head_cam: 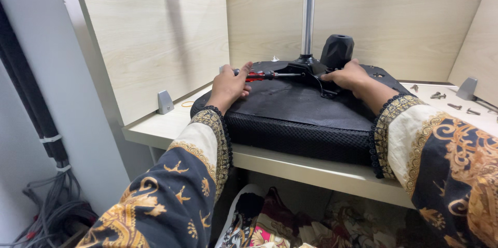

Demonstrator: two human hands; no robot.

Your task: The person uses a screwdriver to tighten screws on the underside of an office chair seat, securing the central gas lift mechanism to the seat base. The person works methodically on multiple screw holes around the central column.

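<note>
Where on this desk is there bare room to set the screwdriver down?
Bare light wooden desk lies left of the black upside-down chair seat, between the grey metal bracket and the front edge. The right end is crowded with loose dark screws. The left hand holds the red-handled screwdriver; the right hand rests by the metal column base.

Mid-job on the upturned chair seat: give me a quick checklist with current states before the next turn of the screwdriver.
1. Left hand grips the red-handled screwdriver: ok.
2. Screwdriver tip seated in a screw at the black metal bracket: cannot tell, tip hidden.
3. Right hand steadies the bracket: ok.
4. Black seat cushion fully supported on the desk: not ok, its front edge sits at the desk edge.
5. Loose screws clear of the work: ok, to the right on the desk.
</note>
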